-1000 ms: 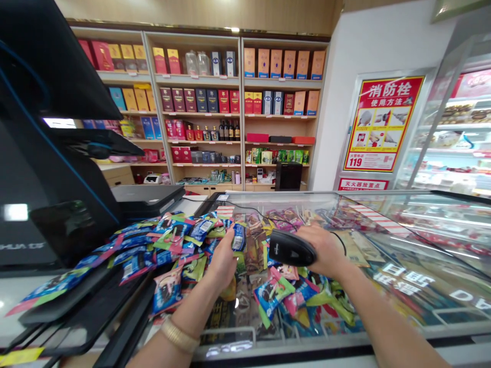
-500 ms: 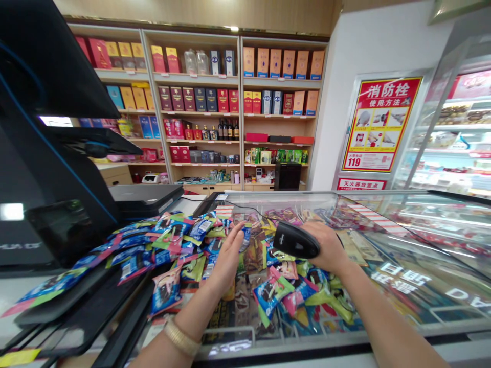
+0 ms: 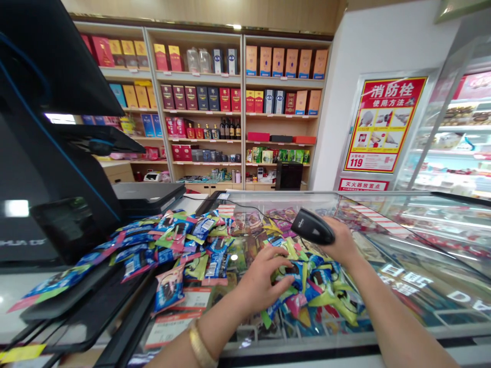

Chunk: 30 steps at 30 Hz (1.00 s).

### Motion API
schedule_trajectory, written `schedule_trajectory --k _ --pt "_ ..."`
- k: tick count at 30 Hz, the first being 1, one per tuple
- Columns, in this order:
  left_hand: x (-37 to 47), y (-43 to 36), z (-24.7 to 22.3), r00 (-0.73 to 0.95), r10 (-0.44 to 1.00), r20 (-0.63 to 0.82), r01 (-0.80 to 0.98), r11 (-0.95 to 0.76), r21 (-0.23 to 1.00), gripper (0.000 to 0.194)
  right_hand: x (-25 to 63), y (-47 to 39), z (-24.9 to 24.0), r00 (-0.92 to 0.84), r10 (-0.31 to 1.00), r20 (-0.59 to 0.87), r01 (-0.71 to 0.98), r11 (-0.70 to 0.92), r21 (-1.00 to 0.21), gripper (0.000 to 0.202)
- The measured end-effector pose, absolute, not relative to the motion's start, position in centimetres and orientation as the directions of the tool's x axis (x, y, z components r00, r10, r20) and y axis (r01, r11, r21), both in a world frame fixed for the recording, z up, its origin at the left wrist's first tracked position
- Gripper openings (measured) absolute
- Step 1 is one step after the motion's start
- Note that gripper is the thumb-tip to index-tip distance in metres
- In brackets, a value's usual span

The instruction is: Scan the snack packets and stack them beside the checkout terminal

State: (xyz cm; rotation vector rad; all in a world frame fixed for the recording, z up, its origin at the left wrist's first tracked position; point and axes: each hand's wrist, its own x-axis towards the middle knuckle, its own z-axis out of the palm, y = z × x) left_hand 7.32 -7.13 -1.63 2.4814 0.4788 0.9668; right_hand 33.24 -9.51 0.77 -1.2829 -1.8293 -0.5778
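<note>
My left hand [image 3: 268,278] lies over the right-hand pile of small snack packets [image 3: 330,291], its fingers spread and touching the packets. Whether a packet is under the palm is hidden. My right hand [image 3: 339,240] is wrapped round the handle of a black barcode scanner [image 3: 312,226], held above the pile with its head pointing left. A cable runs from the back left toward the scanner. Left of my left hand, a larger heap of blue, pink and green packets [image 3: 172,232] spreads over the counter and the glass top.
A glass-topped freezer [image 3: 402,245] stretches to the right. At the left stand a black checkout machine [image 3: 23,204] and a flat black device [image 3: 149,197]. Price cards [image 3: 172,332] lie at the front left. Shelves of boxes [image 3: 207,97] line the back wall.
My left hand has moved right, from the larger heap onto the right-hand pile, and its fingers have spread. The scanner in my right hand has shifted right and slightly up.
</note>
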Motion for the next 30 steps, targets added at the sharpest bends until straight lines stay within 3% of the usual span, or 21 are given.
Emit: schedule_trajectory --k 3,7,10,13,17,22,26,30 --pt "6.3 -6.7 -0.4 0.585 0.574 0.573 0.44 -0.818 0.37 0.026 33.3 -9.5 0.7 -0.157 0.571 0.806 0.929 0.362 -0.076 0.024" --pt "3.8 -6.0 1.7 0.332 0.85 0.41 0.904 -0.411 0.119 0.036 33.3 -9.3 0.6 -0.172 0.558 0.812 0.936 0.348 -0.041 0.026" --pt "2.0 -5.6 2.6 0.266 0.946 0.188 0.964 -0.255 -0.079 0.047 33.2 -9.3 0.5 -0.198 0.543 0.816 0.933 0.359 -0.012 0.023" --pt "1.1 -5.4 2.8 0.31 0.951 0.014 0.943 -0.305 -0.131 0.046 33.2 -9.3 0.5 -0.203 0.544 0.814 0.933 0.36 -0.007 0.023" --pt "1.6 -5.1 2.2 0.385 0.922 -0.031 0.922 -0.386 -0.026 0.044 33.3 -9.3 0.3 -0.188 0.555 0.81 0.943 0.333 -0.01 0.025" --pt "2.8 -5.1 1.5 0.395 0.919 0.008 0.905 -0.39 0.17 0.073 33.3 -9.2 0.2 -0.203 0.566 0.799 0.942 0.334 0.002 0.024" --pt "2.8 -4.9 1.2 0.388 0.92 0.059 0.885 -0.389 0.254 0.068 33.2 -9.2 0.1 -0.201 0.564 0.801 0.943 0.334 0.001 0.023" --pt "2.7 -4.3 1.0 0.363 0.912 0.192 0.726 -0.406 0.555 0.058 33.1 -9.1 0.1 -0.206 0.558 0.804 0.942 0.337 0.007 0.023"
